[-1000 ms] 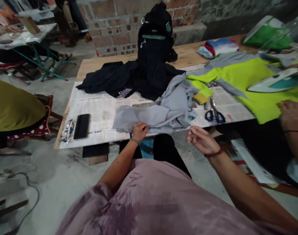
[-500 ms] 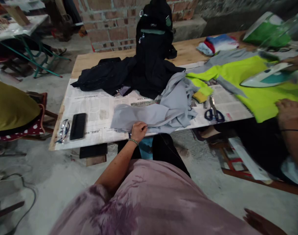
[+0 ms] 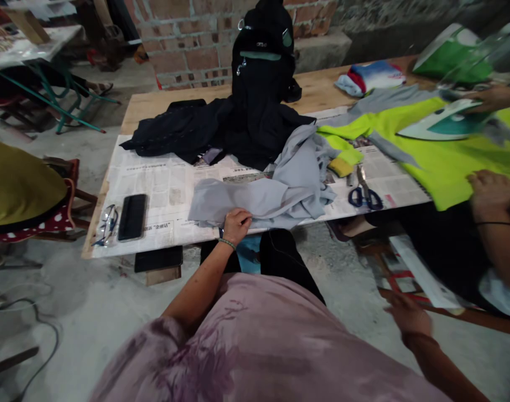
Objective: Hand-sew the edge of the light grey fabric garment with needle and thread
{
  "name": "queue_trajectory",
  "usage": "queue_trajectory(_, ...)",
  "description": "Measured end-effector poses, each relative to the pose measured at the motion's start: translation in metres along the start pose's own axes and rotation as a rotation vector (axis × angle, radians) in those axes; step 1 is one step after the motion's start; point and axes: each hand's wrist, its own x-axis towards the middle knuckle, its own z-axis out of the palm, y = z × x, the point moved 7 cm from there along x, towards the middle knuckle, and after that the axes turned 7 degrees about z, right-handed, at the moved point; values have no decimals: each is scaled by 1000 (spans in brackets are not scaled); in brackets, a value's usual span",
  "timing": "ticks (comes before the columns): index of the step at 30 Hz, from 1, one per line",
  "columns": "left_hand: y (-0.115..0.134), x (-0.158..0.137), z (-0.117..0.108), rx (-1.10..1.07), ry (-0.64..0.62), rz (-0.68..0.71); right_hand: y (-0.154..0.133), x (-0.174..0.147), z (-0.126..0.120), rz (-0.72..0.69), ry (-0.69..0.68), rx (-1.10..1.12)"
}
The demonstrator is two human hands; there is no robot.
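Observation:
A crumpled light grey garment (image 3: 294, 187) lies along the front edge of the newspaper-covered table. My left hand (image 3: 237, 224) is at its near edge, fingers curled down and closed on the cloth; the thumb side is partly hidden. Away from the table, low on the right, is my right hand (image 3: 410, 315). It is blurred, with fingers stretched forward and nothing visible in them. To the right of the grey garment lie dark-handled scissors (image 3: 365, 195) and a small yellow piece (image 3: 342, 167). Behind it spreads a black garment (image 3: 183, 127).
A co-worker's hand (image 3: 493, 192) presses a neon-yellow garment (image 3: 447, 162), and their other hand moves an iron (image 3: 441, 124). A phone (image 3: 132, 216) and glasses (image 3: 106, 224) lie at the left end. A black backpack (image 3: 261, 67) stands at the back. Folded clothes (image 3: 372, 77) lie behind.
My right hand has risen and come forward from the lower right corner. The co-worker's iron has slid slightly left and back. My left hand stays on the grey garment.

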Motion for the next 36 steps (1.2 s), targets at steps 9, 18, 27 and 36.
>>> queue_trajectory(9,0,-2,-1,-33,0,44,-281,-75,102,-610,-601,441)
queue_trajectory(18,3,-2,-1,-19,-10,95,-332,-86,144,-622,-565,475)
queue_trajectory(27,2,-2,0,-29,-28,84,-328,-80,149,-610,-509,496)
queue_trajectory(36,4,-1,0,-41,-38,66,-332,-80,148,-592,-518,473)
